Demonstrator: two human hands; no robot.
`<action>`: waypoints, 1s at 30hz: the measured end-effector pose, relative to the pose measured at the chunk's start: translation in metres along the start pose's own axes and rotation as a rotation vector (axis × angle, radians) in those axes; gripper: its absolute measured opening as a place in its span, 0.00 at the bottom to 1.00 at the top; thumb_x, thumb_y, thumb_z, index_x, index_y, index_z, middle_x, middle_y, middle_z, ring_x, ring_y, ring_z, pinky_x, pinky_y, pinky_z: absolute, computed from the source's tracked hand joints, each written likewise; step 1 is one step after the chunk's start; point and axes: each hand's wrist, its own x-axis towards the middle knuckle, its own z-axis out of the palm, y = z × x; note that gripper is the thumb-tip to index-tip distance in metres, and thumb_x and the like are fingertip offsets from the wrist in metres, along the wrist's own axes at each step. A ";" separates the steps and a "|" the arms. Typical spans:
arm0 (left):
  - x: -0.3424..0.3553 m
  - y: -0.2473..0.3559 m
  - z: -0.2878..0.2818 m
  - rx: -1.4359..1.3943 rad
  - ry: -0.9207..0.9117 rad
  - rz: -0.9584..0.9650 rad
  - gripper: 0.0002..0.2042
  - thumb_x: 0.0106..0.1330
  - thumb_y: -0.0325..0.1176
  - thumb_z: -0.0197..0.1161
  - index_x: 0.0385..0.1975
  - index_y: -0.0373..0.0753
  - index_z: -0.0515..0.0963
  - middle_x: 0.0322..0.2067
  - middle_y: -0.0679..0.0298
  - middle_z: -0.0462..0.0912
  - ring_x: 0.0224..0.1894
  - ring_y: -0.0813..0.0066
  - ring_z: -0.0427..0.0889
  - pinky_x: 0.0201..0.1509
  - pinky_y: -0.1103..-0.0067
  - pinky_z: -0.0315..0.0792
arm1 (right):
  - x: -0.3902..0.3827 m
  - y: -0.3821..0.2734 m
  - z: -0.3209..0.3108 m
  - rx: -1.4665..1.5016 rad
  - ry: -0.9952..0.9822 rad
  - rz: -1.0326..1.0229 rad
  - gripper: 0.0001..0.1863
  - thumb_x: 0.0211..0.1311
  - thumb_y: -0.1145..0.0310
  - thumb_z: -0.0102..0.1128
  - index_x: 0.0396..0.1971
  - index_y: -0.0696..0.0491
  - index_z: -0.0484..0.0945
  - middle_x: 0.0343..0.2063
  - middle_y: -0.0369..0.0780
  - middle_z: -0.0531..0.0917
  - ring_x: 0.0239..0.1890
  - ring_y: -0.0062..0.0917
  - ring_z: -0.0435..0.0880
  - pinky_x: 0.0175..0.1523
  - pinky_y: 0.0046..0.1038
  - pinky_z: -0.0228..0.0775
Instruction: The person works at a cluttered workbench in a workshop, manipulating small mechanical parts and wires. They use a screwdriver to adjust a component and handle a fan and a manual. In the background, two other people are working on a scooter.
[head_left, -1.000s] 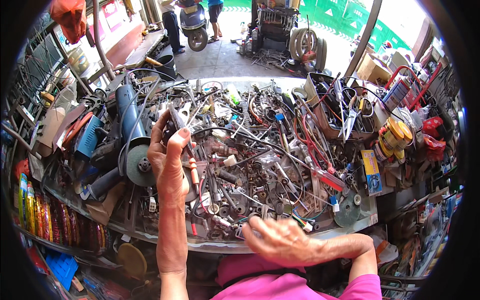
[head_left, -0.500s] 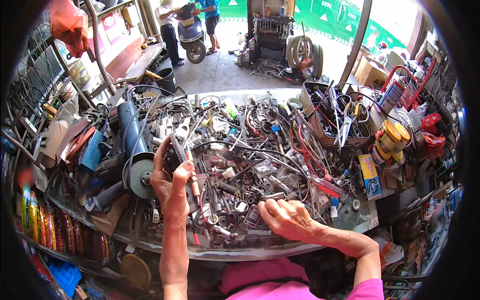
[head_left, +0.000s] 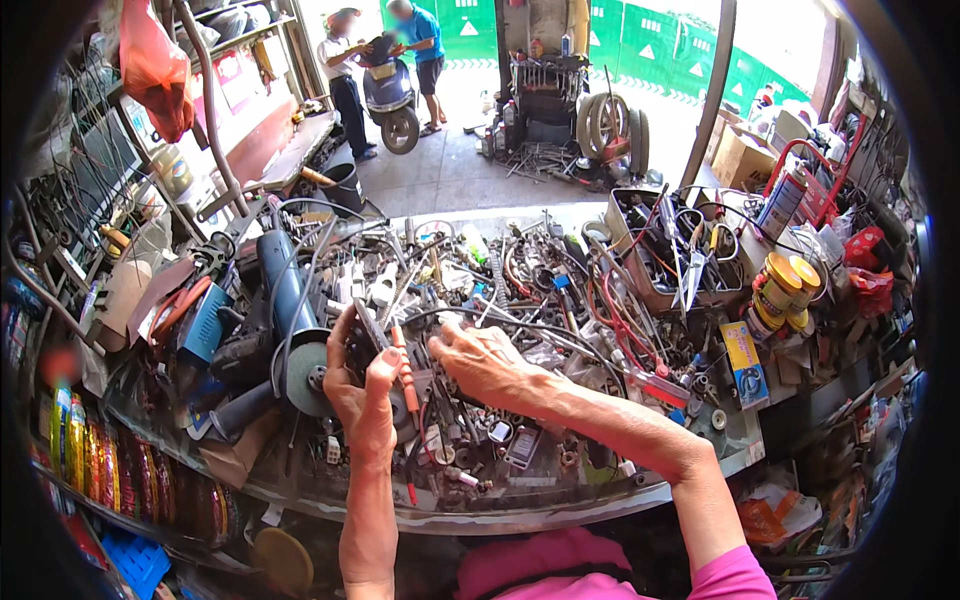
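Observation:
My left hand (head_left: 362,405) is closed around a thin, dark, flat piece (head_left: 371,326), held on edge above the workbench, thumb on the near side. I cannot make out its kind. Just right of it, a slim orange rod (head_left: 405,372) slants over the parts. My right hand (head_left: 480,358) reaches across the heap of small metal parts (head_left: 540,375), fingers curled down among them near a black cable (head_left: 520,320). What its fingertips grip, if anything, is hidden. A blue angle grinder (head_left: 285,275) with a grey disc (head_left: 308,378) lies left of my left hand.
Right of the heap stand an open metal box (head_left: 655,280) with scissors (head_left: 690,275), yellow-lidded cans (head_left: 785,285) and a yellow-blue carton (head_left: 743,362). A blue metal box (head_left: 206,322) sits at left. Two people stand by a scooter (head_left: 390,90) beyond the bench.
My right hand has moved from the bench's near part forward and left, toward my left hand. My left hand still holds the dark flat piece. The whole view has shifted slightly.

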 end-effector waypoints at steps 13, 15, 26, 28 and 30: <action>-0.001 0.003 -0.002 -0.107 0.011 -0.064 0.33 0.56 0.25 0.65 0.65 0.32 0.65 0.37 0.59 0.82 0.29 0.81 0.77 0.33 0.83 0.75 | 0.008 -0.017 -0.037 -0.053 -0.255 -0.024 0.11 0.57 0.72 0.58 0.41 0.55 0.77 0.39 0.51 0.78 0.38 0.44 0.84 0.40 0.43 0.77; 0.000 0.004 -0.001 -0.102 0.015 -0.054 0.33 0.56 0.25 0.65 0.65 0.32 0.65 0.37 0.58 0.82 0.29 0.80 0.77 0.32 0.83 0.75 | -0.001 -0.027 -0.032 -0.029 -0.185 -0.087 0.09 0.57 0.72 0.59 0.38 0.56 0.78 0.39 0.50 0.78 0.40 0.42 0.84 0.39 0.40 0.78; -0.001 -0.001 -0.005 -0.083 0.025 -0.037 0.32 0.56 0.27 0.66 0.63 0.32 0.66 0.39 0.60 0.81 0.31 0.80 0.79 0.36 0.83 0.76 | 0.008 -0.025 -0.032 -0.032 -0.325 -0.160 0.09 0.58 0.72 0.59 0.38 0.56 0.77 0.37 0.48 0.78 0.40 0.40 0.84 0.39 0.39 0.77; -0.002 0.000 -0.003 -0.071 0.024 -0.044 0.31 0.56 0.27 0.66 0.63 0.33 0.67 0.39 0.60 0.81 0.32 0.80 0.79 0.37 0.83 0.76 | 0.004 -0.015 -0.027 0.019 -0.263 -0.191 0.10 0.57 0.72 0.59 0.39 0.57 0.76 0.37 0.49 0.77 0.39 0.40 0.83 0.38 0.39 0.77; -0.001 0.001 0.001 -0.072 0.016 -0.048 0.31 0.57 0.27 0.66 0.63 0.33 0.67 0.39 0.61 0.81 0.31 0.80 0.79 0.36 0.83 0.76 | -0.002 -0.006 -0.019 0.081 -0.194 -0.180 0.12 0.56 0.72 0.60 0.40 0.58 0.75 0.38 0.50 0.76 0.39 0.41 0.83 0.38 0.39 0.77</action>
